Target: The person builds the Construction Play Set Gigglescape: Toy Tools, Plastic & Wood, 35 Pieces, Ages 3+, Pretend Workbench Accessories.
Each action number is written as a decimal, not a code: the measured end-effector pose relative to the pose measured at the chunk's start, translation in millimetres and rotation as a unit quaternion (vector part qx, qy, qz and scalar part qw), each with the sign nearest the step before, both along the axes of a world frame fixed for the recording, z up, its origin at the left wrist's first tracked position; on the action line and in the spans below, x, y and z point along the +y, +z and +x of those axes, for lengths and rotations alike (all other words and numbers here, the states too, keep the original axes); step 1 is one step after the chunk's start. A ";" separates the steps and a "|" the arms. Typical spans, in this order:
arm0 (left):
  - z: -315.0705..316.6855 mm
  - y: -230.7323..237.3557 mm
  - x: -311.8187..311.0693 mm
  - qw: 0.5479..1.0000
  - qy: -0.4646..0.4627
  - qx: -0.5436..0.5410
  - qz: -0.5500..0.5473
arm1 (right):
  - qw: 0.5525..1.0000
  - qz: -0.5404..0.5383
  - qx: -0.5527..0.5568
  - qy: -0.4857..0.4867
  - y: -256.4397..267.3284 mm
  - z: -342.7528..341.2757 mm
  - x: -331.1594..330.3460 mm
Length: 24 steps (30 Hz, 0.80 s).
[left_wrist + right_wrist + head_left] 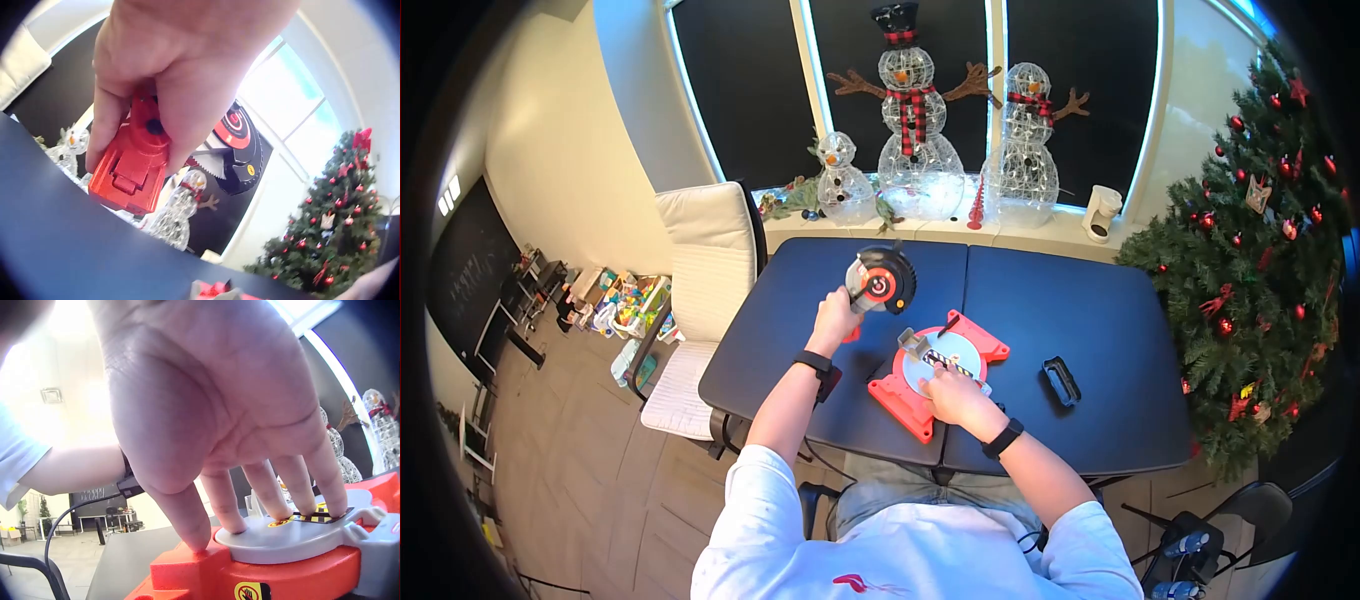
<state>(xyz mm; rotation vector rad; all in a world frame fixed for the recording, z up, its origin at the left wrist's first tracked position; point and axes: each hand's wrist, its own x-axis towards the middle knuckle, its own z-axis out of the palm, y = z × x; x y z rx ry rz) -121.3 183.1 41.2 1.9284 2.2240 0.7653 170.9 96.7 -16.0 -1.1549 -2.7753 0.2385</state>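
Note:
My left hand (pixel 833 318) grips the red handle (pixel 132 165) of a toy saw (pixel 882 282) held up over the left part of the table. The saw has a round black, grey and red head; its toothed grey blade (pixel 211 164) shows in the left wrist view. My right hand (pixel 962 400) rests on a toy saw base, fingertips down on its round grey turntable (pixel 281 545) and thumb at the red frame (pixel 250 578). Those fingers are nearly straight. Black-and-yellow warning stickers mark the turntable, and a grey upright bracket (pixel 914 344) stands on its left side.
A black open-frame piece (pixel 1060 382) lies on the dark folding table (pixel 1090 300), right of the base. A white chair (pixel 700 270) stands at the left. Lit snowmen (pixel 915 130) line the window ledge, and a decorated Christmas tree (pixel 1240 260) is close on the right.

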 end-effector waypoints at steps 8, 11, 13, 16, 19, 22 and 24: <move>8.7 -36.9 2.8 0.998 0.008 0.057 -0.005 | 0.995 -0.091 -0.037 0.030 26.6 3.6 9.2; 8.6 -46.2 6.7 0.997 0.010 0.073 0.000 | 0.985 -0.170 -0.013 0.032 57.0 15.7 22.9; 10.5 -48.0 9.0 0.996 0.015 0.087 0.009 | 0.975 -0.218 0.039 0.014 76.6 20.4 42.5; 12.4 -45.2 9.9 0.996 0.010 0.094 -0.002 | 0.994 -0.079 0.060 -0.055 86.5 25.5 79.4; 16.8 -40.9 8.1 0.994 0.008 0.110 -0.004 | 0.981 -0.069 0.094 -0.152 84.7 17.8 101.4; 18.4 -40.5 12.1 0.993 0.012 0.114 -0.020 | 0.975 -0.056 0.083 -0.199 60.3 4.9 122.6; 19.2 -40.1 13.5 0.993 0.015 0.116 -0.030 | 0.970 -0.062 0.086 -0.219 44.5 -1.5 128.7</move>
